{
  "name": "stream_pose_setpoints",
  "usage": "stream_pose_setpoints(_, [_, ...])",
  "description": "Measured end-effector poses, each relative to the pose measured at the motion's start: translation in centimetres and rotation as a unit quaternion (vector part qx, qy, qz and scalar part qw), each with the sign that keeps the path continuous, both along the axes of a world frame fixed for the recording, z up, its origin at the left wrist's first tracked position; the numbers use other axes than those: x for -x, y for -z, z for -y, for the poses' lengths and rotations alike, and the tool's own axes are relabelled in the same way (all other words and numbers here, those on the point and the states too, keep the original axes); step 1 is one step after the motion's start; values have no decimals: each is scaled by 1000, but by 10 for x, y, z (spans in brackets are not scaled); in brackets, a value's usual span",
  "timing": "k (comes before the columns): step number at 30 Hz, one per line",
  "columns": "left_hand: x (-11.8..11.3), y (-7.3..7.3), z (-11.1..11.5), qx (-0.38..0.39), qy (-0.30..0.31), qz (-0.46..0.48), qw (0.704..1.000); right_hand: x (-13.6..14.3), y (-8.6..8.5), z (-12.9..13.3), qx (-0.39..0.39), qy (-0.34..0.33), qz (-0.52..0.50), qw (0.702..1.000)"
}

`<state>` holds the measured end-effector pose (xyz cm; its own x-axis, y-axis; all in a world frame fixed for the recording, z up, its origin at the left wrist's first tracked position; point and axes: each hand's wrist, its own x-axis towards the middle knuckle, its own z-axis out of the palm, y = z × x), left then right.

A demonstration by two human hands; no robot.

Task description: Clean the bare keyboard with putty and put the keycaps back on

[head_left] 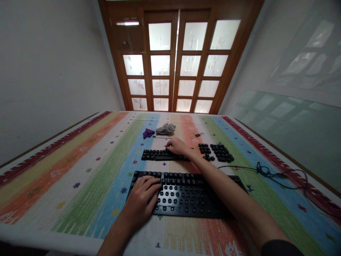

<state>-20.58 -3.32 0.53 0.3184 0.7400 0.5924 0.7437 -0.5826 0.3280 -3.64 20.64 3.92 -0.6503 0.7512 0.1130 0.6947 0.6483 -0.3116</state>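
A black keyboard (183,199) lies in front of me, its upper rows capped and bare switch stems showing lower down. My left hand (145,193) rests flat over its left part, fingers stretched and holding nothing. Beyond the keyboard, loose black keycaps (154,153) sit in close rows on the cloth. My right hand (176,146) reaches across to these rows, its fingers bent downward and closed near the caps. Whatever lies between those fingertips is hidden. Another group of loose keycaps (221,153) stands to the right of that hand.
A grey cloth (165,129) and a purple cloth (148,133) lie behind the keycaps, near a thin rod (162,137). Farther right is a small tool with wire ends (198,134). The keyboard's black cable (269,172) coils across the striped tablecloth (80,188).
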Motion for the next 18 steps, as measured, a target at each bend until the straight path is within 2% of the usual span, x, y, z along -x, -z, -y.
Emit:
stream_pose_setpoints(8, [2, 4, -1, -2, -2, 1, 1000, 1, -4, 3, 9, 13, -46, 999])
stream_pose_setpoints(12, [3, 5, -1, -3, -1, 3, 1000, -3, -12, 8, 7, 24, -99, 995])
stream_pose_setpoints(15, [3, 5, -1, -5, -1, 5, 1000, -9, -20, 18, 8, 23, -137, 990])
stream_pose_setpoints(18, [2, 5, -1, -13, -3, 3, 1000, -19, -25, 39, 26, -4, -180, 983])
